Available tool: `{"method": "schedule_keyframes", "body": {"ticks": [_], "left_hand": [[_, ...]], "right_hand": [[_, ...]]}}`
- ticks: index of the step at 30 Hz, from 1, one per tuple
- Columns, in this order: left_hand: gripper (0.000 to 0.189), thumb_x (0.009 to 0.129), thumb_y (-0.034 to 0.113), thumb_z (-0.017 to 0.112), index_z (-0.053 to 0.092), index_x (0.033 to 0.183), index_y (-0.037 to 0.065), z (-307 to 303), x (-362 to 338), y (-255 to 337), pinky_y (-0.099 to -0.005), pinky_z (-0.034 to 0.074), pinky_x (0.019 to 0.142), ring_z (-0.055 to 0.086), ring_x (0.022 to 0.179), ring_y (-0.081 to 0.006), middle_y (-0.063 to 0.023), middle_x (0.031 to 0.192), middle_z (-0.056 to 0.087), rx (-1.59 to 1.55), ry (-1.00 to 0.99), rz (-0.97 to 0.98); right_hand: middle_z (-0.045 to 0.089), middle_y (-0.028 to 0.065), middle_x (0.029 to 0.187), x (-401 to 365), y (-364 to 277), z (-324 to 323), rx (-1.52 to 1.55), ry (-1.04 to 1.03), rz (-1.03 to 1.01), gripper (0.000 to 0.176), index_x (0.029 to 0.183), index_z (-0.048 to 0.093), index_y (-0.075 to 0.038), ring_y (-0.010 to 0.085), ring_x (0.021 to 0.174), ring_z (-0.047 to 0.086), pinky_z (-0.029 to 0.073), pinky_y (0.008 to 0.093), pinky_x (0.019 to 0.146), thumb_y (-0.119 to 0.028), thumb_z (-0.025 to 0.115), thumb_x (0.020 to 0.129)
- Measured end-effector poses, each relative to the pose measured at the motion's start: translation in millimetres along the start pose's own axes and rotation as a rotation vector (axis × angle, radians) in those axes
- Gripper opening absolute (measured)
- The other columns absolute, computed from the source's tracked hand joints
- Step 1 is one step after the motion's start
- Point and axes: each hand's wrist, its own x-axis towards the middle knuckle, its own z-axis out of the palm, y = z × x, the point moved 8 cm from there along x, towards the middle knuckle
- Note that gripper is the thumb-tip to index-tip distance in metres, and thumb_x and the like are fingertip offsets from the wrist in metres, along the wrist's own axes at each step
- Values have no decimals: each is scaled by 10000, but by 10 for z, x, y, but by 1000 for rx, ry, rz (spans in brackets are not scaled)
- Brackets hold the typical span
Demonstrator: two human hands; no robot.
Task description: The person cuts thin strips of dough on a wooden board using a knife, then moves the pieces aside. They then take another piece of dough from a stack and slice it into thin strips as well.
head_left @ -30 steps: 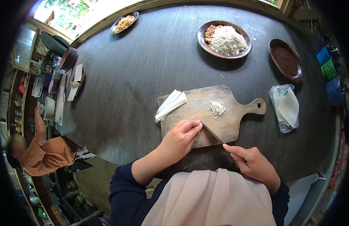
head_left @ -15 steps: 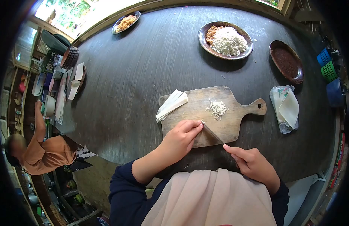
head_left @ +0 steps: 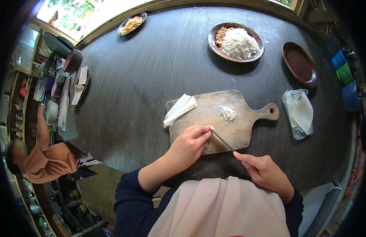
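My right hand is closed round the handle end of a knife, its narrow blade slanting up and left across the wooden cutting board. At the blade's tip, my left hand is closed in a pinch. A bit of white strip shows at its fingertips, and the rest is hidden under the hand. On the board, past the blade, lies a small heap of thin white shreds. Several longer white strips are stacked at the board's left edge.
At the back are a plate of white shreds with brown pieces and a smaller plate. To the right are a brown oval dish and a plastic packet with white sheets. Another person stands at the left.
My hands and the knife stay nearly in place, with only a tiny shift of the blade. The other person's hand at the left has moved slightly.
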Motion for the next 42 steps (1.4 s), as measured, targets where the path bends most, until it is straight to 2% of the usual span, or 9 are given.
{"method": "schedule_keyframes", "body": {"ticks": [18,20,26,27,29,36,38,41,42], "left_hand": [[408,789,-68,666,652,1194,-20,10,0,0,-390,517,948,627,1080,-323,-145,1191,634,-15,22,-5],[405,787,-68,666,655,1189,-20,10,3,9,-389,520,942,627,1079,-323,-142,1177,636,-2,23,-13],[412,787,-66,667,658,1195,-10,14,-3,7,-388,523,937,632,1067,-322,-140,1167,637,17,32,-14],[412,787,-66,667,658,1195,-10,4,1,9,-388,523,937,632,1067,-322,-140,1167,637,21,34,-14],[417,789,-65,665,659,1202,-6,-2,9,13,-383,526,934,634,1064,-319,-139,1168,638,3,27,-15],[430,791,-66,662,654,1216,-1,13,-4,-14,-380,525,941,633,1073,-318,-138,1179,636,-2,29,-19],[430,791,-65,660,654,1216,-2,11,-8,-14,-382,523,946,630,1079,-319,-138,1186,635,-14,31,-12],[424,791,-64,659,655,1211,-5,1,-6,-10,-383,521,949,628,1085,-319,-139,1188,634,-25,35,-5],[424,791,-64,659,655,1211,-5,0,-7,-11,-383,521,949,628,1085,-319,-139,1188,634,-25,35,-7]], "right_hand": [[622,235,749,24,84,-1,106,11,100,368,1317,611,-71,335,578,629,485,342,569,-10,584,956],[573,134,611,53,83,-3,82,50,86,316,1277,639,-45,180,485,545,442,290,528,-7,576,969],[568,108,583,44,44,-17,24,72,49,307,1280,646,-72,148,471,552,435,270,512,-28,564,987],[568,108,583,20,46,-52,23,72,45,307,1280,646,-72,148,471,552,435,270,512,-28,564,987],[612,225,711,-37,134,-52,66,-15,137,346,1298,628,-93,304,511,578,464,340,539,-31,594,959],[626,219,735,-12,113,-19,100,14,136,356,1308,618,-87,302,522,587,468,336,552,-23,590,958],[563,76,581,10,65,-26,105,68,61,327,1307,628,-68,124,476,541,450,268,513,-22,554,992],[631,217,735,12,58,-36,113,63,75,348,1303,620,-74,299,536,608,471,331,556,-24,588,960],[631,217,735,11,64,-32,113,60,76,348,1303,620,-74,299,536,608,471,331,556,-24,588,960]]}}
